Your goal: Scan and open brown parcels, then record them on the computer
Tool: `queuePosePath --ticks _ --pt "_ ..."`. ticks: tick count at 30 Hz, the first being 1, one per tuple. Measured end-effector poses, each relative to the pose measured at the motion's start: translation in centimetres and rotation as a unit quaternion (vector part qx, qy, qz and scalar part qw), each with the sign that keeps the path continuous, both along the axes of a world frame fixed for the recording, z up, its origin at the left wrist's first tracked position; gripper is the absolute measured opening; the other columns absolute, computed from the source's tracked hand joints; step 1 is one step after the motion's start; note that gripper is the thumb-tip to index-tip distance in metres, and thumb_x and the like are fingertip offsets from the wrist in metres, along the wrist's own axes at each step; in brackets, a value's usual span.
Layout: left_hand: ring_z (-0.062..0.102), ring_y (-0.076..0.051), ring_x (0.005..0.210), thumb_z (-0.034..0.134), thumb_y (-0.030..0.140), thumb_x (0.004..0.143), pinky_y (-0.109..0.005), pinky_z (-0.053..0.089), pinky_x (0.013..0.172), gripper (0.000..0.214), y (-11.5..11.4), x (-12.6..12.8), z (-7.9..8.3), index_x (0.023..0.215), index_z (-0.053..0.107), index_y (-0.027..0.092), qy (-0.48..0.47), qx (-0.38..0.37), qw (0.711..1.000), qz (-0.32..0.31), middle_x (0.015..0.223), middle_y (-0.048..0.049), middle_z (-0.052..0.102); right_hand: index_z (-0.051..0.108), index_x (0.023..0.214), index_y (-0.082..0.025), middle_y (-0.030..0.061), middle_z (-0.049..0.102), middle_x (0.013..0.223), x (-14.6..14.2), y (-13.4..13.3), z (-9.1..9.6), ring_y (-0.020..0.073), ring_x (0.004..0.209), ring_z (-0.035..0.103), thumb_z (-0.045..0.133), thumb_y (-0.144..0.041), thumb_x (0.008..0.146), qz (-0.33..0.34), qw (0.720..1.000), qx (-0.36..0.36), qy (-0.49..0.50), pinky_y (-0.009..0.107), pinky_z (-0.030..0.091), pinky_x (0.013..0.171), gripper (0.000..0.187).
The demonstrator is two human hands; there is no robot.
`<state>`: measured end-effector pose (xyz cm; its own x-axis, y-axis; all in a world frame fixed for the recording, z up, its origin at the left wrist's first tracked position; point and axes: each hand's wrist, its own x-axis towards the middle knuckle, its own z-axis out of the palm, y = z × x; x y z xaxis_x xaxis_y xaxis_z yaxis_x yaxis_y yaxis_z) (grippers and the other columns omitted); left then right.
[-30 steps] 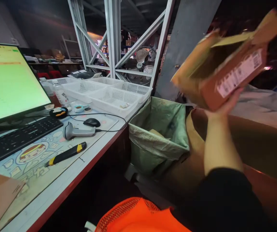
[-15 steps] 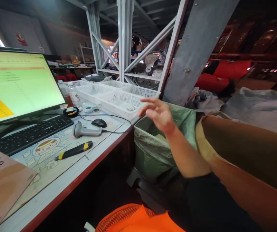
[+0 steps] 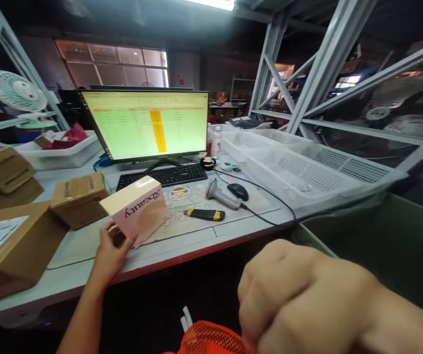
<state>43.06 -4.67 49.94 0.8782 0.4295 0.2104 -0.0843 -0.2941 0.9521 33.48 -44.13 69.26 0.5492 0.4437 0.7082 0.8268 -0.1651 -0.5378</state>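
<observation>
Logging my left hand (image 3: 111, 251) grasping a pink "beauty" box (image 3: 135, 211) from below at lower left of centre, its long axis rising rightward toward the keyboard (image 3: 162, 177), my right hand (image 3: 300, 300) clenched at lower right, nearer the camera, well apart, holding nothing visible.

White desk (image 3: 182, 248) runs ahead of both hands. Left of the left hand (image 3: 111, 250): cardboard boxes (image 3: 12, 241). Ahead of it: desk mat (image 3: 196, 196), keyboard (image 3: 162, 177) just beyond. Ahead of the right hand (image 3: 303, 300), on the mat: utility knife (image 3: 204, 214), barcode scanner (image 3: 222, 194), mouse (image 3: 238, 191). Farther right: white plastic baskets (image 3: 300, 172).
</observation>
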Motion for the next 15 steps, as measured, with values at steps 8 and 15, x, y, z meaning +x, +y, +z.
queuePosePath --ticks 8,15 --pt "0.073 -0.031 0.124 0.084 0.051 0.079 -0.056 0.056 0.112 0.081 -0.3 -0.5 -0.1 0.143 0.041 0.025 -0.026 0.047 0.998 -0.033 0.135 -0.0152 0.072 0.072 0.133 -0.02 0.0139 0.077 0.129 20.1 -0.2 -7.8 0.0335 0.118 0.072 0.059 -0.041 0.088 -0.347 0.909 -0.217 0.081 0.052 0.056 0.107 0.051" --pt "0.074 -0.029 0.118 0.08 0.045 0.086 -0.049 0.06 0.106 0.066 0.5 -0.6 -0.1 0.14 0.049 0.023 -0.051 0.109 0.993 -0.008 0.131 -0.0139 0.074 0.055 0.151 -0.01 0.0245 0.071 0.138 24.5 1.5 -13.9 0.0389 0.123 0.069 0.053 -0.038 0.092 -0.407 0.783 -0.444 0.156 0.049 0.055 0.097 0.065"
